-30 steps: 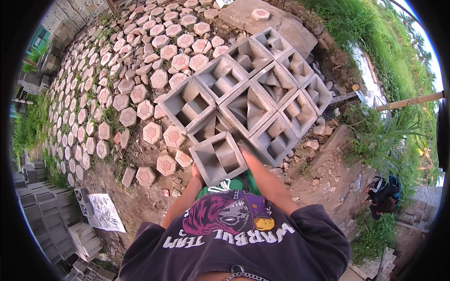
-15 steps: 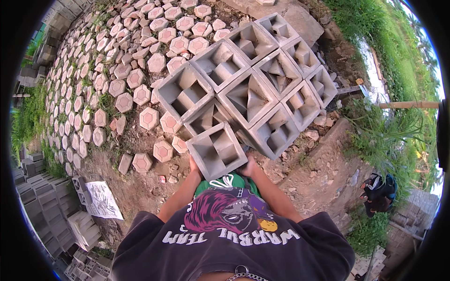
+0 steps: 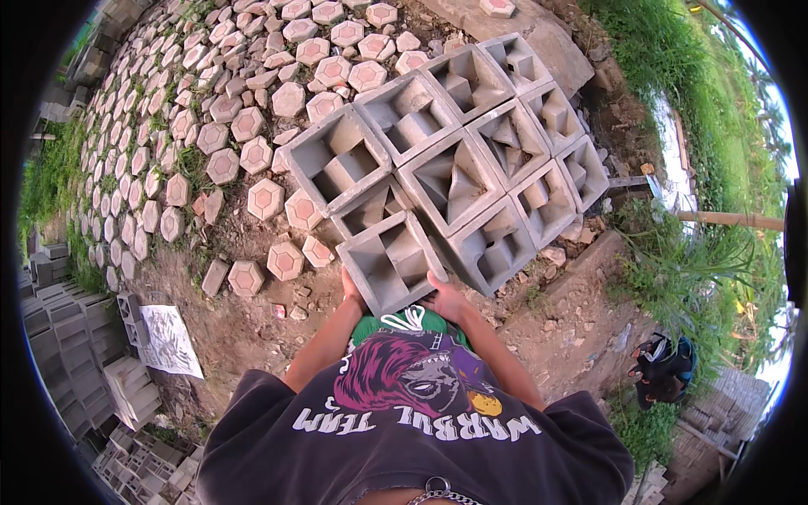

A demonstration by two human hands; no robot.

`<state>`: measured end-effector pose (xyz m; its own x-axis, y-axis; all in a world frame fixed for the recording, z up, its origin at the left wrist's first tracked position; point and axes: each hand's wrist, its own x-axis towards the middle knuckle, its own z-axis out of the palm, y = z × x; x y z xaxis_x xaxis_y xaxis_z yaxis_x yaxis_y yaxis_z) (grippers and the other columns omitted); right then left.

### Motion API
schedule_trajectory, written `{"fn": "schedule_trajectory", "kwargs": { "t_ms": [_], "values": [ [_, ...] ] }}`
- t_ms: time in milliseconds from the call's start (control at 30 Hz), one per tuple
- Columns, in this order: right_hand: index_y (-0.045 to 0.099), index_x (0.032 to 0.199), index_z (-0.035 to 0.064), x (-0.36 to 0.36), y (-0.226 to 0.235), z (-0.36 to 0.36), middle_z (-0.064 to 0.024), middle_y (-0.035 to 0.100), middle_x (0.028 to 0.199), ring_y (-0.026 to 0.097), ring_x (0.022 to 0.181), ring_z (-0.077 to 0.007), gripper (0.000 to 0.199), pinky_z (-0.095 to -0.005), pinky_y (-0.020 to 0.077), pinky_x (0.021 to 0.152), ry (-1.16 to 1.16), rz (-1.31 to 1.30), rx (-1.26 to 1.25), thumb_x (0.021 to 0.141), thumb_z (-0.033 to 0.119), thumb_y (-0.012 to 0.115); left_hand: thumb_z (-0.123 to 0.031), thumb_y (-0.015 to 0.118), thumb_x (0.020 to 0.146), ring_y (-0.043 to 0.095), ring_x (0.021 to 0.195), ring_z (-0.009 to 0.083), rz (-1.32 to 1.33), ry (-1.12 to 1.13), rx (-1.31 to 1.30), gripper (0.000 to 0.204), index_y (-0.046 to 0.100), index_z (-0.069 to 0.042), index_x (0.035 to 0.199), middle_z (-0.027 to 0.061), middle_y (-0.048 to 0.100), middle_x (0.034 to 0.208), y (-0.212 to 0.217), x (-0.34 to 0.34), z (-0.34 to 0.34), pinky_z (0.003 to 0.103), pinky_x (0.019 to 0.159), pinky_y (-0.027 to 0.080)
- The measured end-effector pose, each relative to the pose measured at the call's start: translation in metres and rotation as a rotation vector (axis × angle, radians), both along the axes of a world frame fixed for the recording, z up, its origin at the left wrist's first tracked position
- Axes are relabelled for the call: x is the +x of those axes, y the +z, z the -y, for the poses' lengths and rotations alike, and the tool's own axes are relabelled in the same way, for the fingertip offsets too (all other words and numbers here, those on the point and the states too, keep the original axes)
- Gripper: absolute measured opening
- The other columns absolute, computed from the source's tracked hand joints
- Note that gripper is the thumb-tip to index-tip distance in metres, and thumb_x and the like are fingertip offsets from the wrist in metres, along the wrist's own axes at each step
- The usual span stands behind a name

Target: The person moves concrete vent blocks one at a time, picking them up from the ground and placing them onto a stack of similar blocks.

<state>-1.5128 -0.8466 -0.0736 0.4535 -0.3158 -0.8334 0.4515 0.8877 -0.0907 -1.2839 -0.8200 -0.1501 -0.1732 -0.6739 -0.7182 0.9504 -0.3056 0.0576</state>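
A grey hollow concrete block (image 3: 389, 268) sits close in front of my body, at the near corner of a stack of similar blocks (image 3: 450, 181). My left hand (image 3: 352, 290) is closed on its left side, low down, with part of the fingers hidden. On the opposite side, my right hand (image 3: 448, 299) grips the near right edge, its thumb lying along the rim. The block partly covers a lower block (image 3: 368, 208) of the stack. Whether its underside rests on anything is hidden.
Many hexagonal pavers (image 3: 264, 199) lie spread over the ground to the left. A flat slab (image 3: 522, 34) lies beyond the stack. More stacked blocks (image 3: 71, 337) stand at far left, near a white sheet (image 3: 168, 341). Grass (image 3: 673, 252) and a dark bag-like object (image 3: 662, 370) are at right.
My right hand has come up along the block's side, and its thumb now shows on the rim. The block stays between both hands with little shift against the stack. The view has moved slightly.
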Motion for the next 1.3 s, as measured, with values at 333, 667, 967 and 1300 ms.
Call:
{"fn": "schedule_trajectory", "kwargs": {
  "t_ms": [333,667,967,1300],
  "values": [
    [0.05,0.109,-0.0053,0.008,0.012,0.026,-0.0133,0.058,0.101,0.061,0.092,-0.0226,0.037,-0.0336,0.0543,0.08,0.278,-0.339,-0.05,0.083,0.015,0.066,-0.069,0.023,0.085,0.044,0.121,0.0343,-0.018,-0.009,0.07,0.079,0.04,-0.012,0.136,0.012,0.046,0.135,0.001,0.001,0.015,0.05,0.103,0.033],
    [0.051,0.111,-0.0065,0.008,-0.025,0.016,-0.0158,0.058,0.104,0.058,0.099,-0.0279,0.035,-0.0418,0.0498,0.089,0.35,-0.404,-0.415,0.082,0.01,0.062,-0.067,0.025,0.086,0.044,0.122,0.0339,0.308,0.029,0.048,0.076,0.036,-0.014,0.139,0.0111,0.043,0.137,-0.01,0.002,0.014,0.049,0.104,0.034],
    [0.049,0.111,-0.0058,0.025,-0.063,0.055,-0.0141,0.057,0.104,0.06,0.092,-0.0275,0.034,-0.043,0.0526,0.084,0.089,-0.328,-0.29,0.081,0.006,0.059,-0.068,0.026,0.085,0.046,0.12,0.0305,0.231,0.118,0.069,0.076,0.042,-0.014,0.136,0.0085,0.047,0.134,-0.002,0.012,0.052,0.045,0.104,0.034],
    [0.049,0.105,-0.0074,0.034,-0.066,0.069,-0.0154,0.056,0.1,0.061,0.087,-0.0283,0.033,-0.0429,0.0558,0.076,0.134,-0.461,-0.268,0.079,0.006,0.063,-0.066,0.026,0.086,0.047,0.12,0.0323,0.287,0.027,0.085,0.074,0.041,-0.014,0.135,0.0103,0.049,0.132,0.016,0.026,0.084,0.048,0.102,0.036]
  ]
}}
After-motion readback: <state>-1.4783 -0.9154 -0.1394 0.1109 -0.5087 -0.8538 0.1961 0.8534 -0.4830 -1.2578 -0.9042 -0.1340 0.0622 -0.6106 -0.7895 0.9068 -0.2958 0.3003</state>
